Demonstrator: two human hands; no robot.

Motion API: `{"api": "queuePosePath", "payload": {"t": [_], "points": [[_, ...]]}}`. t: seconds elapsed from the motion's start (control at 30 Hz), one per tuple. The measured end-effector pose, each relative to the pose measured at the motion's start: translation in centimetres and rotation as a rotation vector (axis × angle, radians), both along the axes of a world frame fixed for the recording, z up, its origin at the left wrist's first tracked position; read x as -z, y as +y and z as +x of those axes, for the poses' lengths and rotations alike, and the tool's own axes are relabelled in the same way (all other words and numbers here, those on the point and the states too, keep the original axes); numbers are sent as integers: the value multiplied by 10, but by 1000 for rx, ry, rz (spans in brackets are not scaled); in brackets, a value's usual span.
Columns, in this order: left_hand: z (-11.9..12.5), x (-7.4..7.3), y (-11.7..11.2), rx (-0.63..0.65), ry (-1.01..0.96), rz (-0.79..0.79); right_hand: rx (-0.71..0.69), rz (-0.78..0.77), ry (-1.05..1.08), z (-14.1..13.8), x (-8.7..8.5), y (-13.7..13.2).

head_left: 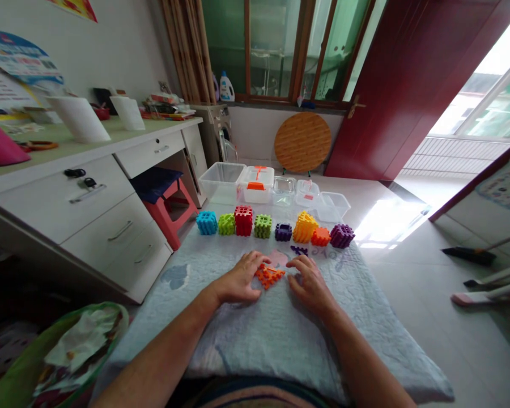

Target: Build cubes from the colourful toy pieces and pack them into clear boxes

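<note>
Flat orange interlocking pieces (271, 276) with notched edges lie on the cloth between my hands, their outline roughly triangular. My left hand (243, 279) is at their left edge, fingers apart; whether it touches them I cannot tell. To their right, my right hand (309, 281) hovers with curved, parted fingers and nothing in them. Just beyond it lies a small dark purple piece (299, 250). Stacks of pieces form a row farther back: blue (207, 222), lime green (226, 224), red (243, 220), green (263, 226), dark purple (283, 232), yellow (305, 226), orange (321, 236) and purple (342, 236).
Behind the row stand a clear plastic bin (221, 177), a lidded box with an orange latch (257, 190) and several smaller clear containers (307, 193). A red stool (176, 207) stands left, beside a white desk (97, 190). A green waste basket (119, 314) is at lower left.
</note>
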State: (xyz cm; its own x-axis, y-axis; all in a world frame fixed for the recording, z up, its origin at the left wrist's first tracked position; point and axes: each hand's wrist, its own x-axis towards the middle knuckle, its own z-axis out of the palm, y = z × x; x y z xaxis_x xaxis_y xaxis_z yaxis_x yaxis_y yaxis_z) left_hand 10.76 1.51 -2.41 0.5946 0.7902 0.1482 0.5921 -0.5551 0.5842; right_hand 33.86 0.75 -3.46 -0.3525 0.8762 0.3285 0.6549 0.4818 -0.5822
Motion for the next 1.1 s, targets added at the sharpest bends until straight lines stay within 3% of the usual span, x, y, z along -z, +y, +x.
{"api": "queuePosePath", "payload": {"t": [0.2,0.5,0.63,0.87,1.1], "points": [[-10,4,2,-198,11,-18,3,-15,-141,-14,4,0],[-18,9,7,-257,-110,-54,36,-29,-17,-13,10,7],[-19,9,5,-227,-144,-69,38,-13,42,-15,8,6],[-21,9,4,-145,-82,-45,-11,-34,-52,-20,11,6],[-18,13,7,-146,-51,-11,-8,-11,-77,-19,8,3]]}}
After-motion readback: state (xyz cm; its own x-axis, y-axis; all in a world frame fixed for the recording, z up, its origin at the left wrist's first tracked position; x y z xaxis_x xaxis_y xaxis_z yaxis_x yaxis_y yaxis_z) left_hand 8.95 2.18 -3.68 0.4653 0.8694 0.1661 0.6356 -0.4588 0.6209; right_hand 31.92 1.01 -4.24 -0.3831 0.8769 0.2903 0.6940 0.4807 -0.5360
